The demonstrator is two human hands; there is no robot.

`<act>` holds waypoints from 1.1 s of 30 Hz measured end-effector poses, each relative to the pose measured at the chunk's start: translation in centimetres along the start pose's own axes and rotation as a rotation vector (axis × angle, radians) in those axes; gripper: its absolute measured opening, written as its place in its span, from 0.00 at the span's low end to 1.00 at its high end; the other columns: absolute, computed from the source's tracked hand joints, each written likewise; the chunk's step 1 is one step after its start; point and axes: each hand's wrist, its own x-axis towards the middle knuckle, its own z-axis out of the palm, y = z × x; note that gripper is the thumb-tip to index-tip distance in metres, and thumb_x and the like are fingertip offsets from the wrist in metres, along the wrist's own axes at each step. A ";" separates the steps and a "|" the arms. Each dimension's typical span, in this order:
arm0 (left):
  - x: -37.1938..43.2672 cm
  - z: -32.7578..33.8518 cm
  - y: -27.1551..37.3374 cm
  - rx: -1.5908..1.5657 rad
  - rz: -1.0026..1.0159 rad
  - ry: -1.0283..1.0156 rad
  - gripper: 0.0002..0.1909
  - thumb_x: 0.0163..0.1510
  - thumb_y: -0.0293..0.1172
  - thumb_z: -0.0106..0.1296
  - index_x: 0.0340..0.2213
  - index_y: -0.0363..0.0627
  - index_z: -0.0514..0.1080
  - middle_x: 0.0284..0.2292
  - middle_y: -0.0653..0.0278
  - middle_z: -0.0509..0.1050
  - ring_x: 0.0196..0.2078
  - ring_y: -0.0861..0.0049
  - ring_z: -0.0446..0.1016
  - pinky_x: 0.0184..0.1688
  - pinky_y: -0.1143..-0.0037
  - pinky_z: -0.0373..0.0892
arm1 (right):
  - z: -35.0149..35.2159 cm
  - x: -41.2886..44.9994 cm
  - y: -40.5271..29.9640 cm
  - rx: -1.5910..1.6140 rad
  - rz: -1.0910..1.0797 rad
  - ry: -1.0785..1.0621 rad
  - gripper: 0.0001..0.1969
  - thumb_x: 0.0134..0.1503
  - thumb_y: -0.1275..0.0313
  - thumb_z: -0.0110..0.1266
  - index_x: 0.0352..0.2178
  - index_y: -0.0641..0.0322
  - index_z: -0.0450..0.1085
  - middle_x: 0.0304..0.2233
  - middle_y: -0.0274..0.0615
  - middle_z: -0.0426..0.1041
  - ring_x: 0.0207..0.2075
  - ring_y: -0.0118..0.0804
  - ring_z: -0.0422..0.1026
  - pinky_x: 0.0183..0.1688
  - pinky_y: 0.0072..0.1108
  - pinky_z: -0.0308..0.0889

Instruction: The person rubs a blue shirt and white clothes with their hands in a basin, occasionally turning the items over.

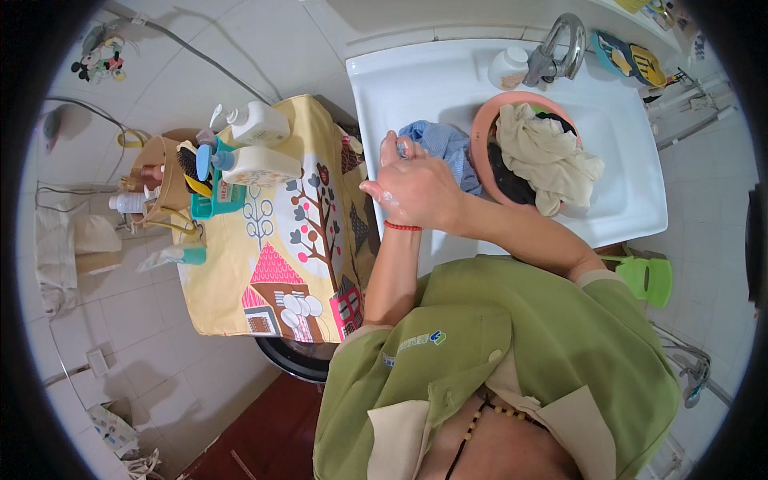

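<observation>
My left hand (393, 206), with a red beaded bracelet (402, 226) at its wrist, is pressed against my right hand (429, 185). The right hand crosses over and hides much of the left. Both look wet, with white lather near the left thumb. I see no object between them, but the palms are hidden. Just beyond the hands, a blue striped cloth (441, 147) lies in the white sink (627, 180). Beside it, a pink basin (483, 129) holds a cream cloth (534, 153) and a dark cloth (510, 177).
A chrome faucet (549, 57) and a white bottle (509, 67) stand at the sink's back. Left, a patterned cover (228, 288) carries pump bottles (261, 123) and a teal basket (204, 207). A green plastic stool (648, 279) is at lower right.
</observation>
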 end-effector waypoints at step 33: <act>0.9 -0.8 -0.1 0.387 0.056 0.247 0.13 0.58 0.40 0.36 0.25 0.46 0.62 0.21 0.71 0.63 0.26 0.81 0.65 0.29 0.80 0.62 | 0.8 1.1 4.0 0.108 0.282 -0.128 0.14 0.49 0.64 0.45 0.17 0.61 0.69 0.16 0.49 0.68 0.18 0.48 0.69 0.19 0.34 0.62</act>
